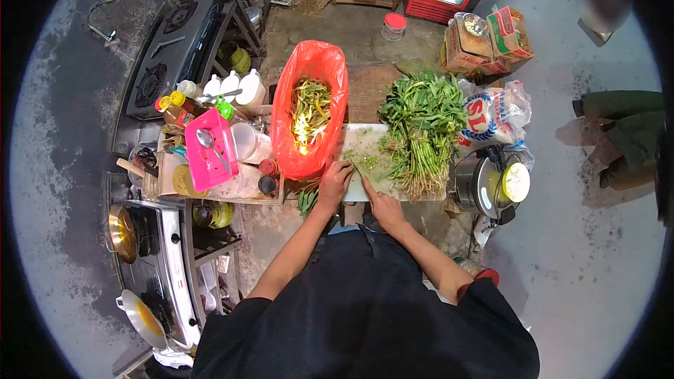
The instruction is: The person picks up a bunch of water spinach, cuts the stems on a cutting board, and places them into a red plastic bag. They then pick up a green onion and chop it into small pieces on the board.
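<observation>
L hand [336,181] was at the cutting board [365,139], fingers curled nr chopped green bits [360,157]; couldn't tell if they pinched anything. R hand [382,209] had fingers closed on a knife [357,168], blade nr L hand. Leafy greens [425,109] lay on board's R side, roots twd person; red bag [286,137] w/ cut veg [310,104] to L.

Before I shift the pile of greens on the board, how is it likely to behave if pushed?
The greens will probably flop at the leafy end, where leaves spread beyond the cutting board. The stems look somewhat stiffer, lying fairly straight side by side. Nothing visible binds them, so they may slide apart.
</observation>
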